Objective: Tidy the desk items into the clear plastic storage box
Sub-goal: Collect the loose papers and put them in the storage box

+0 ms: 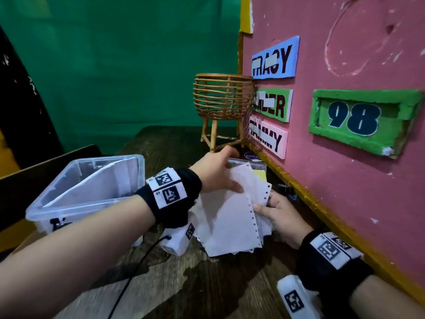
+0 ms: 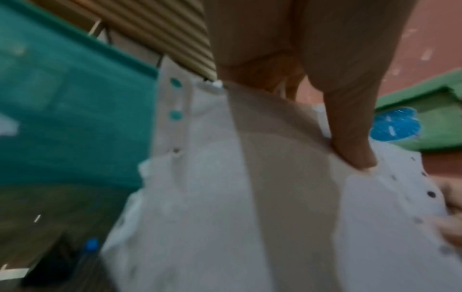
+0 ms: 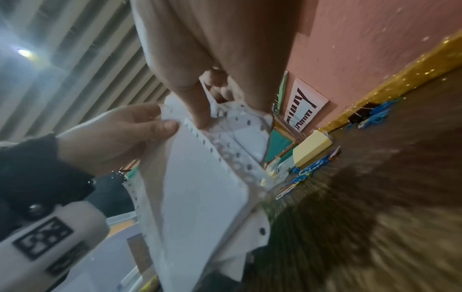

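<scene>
A stack of white perforated-edge papers (image 1: 230, 224) is held just above the wooden desk (image 1: 207, 284), right of the clear plastic storage box (image 1: 76, 215). My left hand (image 1: 220, 171) grips the stack's top edge, thumb in front and fingers behind. My right hand (image 1: 269, 206) pinches the stack's right edge. In the right wrist view my right thumb presses the papers (image 3: 200, 187) and my left hand (image 3: 165, 122) pinches their hole-punched corner. In the left wrist view one of my left fingers (image 2: 350, 138) lies on the papers (image 2: 212, 207). Several white sheets stand tilted inside the box.
A pink board (image 1: 345, 157) with name labels walls the desk's right side. A wicker basket on legs (image 1: 223, 97) stands at the back. Behind the stack lie a yellow sticky pad (image 3: 312, 150), coloured paper clips (image 3: 307, 170), a binder clip (image 3: 357, 116) and a small clear container (image 1: 250, 163).
</scene>
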The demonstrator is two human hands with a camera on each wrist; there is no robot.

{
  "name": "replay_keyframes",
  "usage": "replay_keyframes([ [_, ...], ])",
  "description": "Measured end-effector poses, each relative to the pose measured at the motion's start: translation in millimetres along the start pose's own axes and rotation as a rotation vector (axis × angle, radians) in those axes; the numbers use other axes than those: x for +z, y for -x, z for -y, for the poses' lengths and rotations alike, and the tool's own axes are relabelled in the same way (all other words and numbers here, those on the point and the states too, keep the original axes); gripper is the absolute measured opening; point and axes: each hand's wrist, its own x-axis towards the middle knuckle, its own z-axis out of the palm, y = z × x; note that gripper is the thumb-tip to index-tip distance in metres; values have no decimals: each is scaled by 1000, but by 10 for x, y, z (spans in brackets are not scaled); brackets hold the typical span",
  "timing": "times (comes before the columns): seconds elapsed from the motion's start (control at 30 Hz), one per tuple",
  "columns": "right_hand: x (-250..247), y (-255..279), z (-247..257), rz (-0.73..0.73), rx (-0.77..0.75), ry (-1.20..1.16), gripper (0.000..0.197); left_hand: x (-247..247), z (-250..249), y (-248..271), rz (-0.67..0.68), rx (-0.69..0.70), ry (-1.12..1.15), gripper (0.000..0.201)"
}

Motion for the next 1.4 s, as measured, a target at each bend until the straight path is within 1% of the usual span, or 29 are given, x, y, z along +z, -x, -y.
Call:
replay_keyframes([
  [0.03, 1, 19, 17, 35, 27, -32, 21, -7, 34, 10, 32, -38, -33, 65],
  [0.07, 7, 50, 44, 91, 56, -56, 17, -18, 62, 26, 31, -47, -56, 57],
  [0.13, 18, 83, 84, 185, 107, -39, 32, -25, 96, 69, -32, -13, -1, 51],
  [0.17, 39, 97, 102, 207, 114, -6, 32, -24, 94, 98, -72, 24, 55, 51],
  [0.23, 73, 88, 127, 185, 109, 3, 25, -34, 53, 153, -141, 122, 142, 50],
  [0.3, 85, 46, 113, 137, 127, -13, 26, -37, 25, 180, -168, 188, 206, 54],
  [0.33, 86, 22, 93, 123, 143, 1, 27, -31, 33, 188, -174, 196, 231, 60],
  [0.4, 75, -1, 40, 99, 166, 50, 31, 5, 101, 200, -204, 155, 270, 73],
  [0.47, 65, -10, -2, 67, 183, 78, 38, 61, 199, 246, -252, 54, 354, 82],
  [0.57, 52, -22, -13, 38, 197, 70, 35, 149, 334, 329, -274, -130, 526, 91],
  [0.63, 51, -40, -2, 40, 211, 60, 36, 211, 421, 366, -211, -269, 617, 90],
  [0.67, 64, -42, 4, 45, 210, 56, 40, 250, 468, 379, -146, -320, 681, 85],
  [0.7, 85, -43, 17, 50, 203, 55, 44, 296, 499, 389, -70, -343, 766, 78],
  [0.73, 117, -44, 33, 52, 195, 49, 48, 339, 508, 406, -4, -350, 845, 70],
  [0.77, 149, -43, 50, 48, 182, 36, 51, 375, 492, 414, 28, -345, 901, 62],
  [0.8, 180, -45, 74, 43, 162, 18, 51, 393, 461, 415, 23, -338, 932, 56],
  [0.9, 235, -85, 180, -5, 98, -17, 47, 306, 347, 339, -86, -282, 1008, 46],
  [1.0, 212, -127, 312, -35, 23, -64, 47, 136, 241, 243, -198, -205, 1074, 24],
  [1.07, 194, -135, 366, -45, -17, -66, 43, 114, 225, 216, -247, -175, 1063, 12],
  [1.1, 188, -132, 369, -55, -24, -50, 41, 135, 221, 219, -258, -169, 1040, 10],
  [1.17, 185, -119, 322, -63, -13, -14, 42, 233, 241, 248, -278, -192, 1012, 8],
  [1.27, 186, -97, 166, -84, 77, -45, 47, 400, 309, 294, -343, -303, 1064, 7],
  [1.33, 193, -76, 77, -101, 131, -81, 44, 462, 335, 313, -341, -360, 1170, 17],
  [1.4, 217, -63, 31, -105, 156, -108, 39, 482, 331, 322, -288, -374, 1280, 27],
])
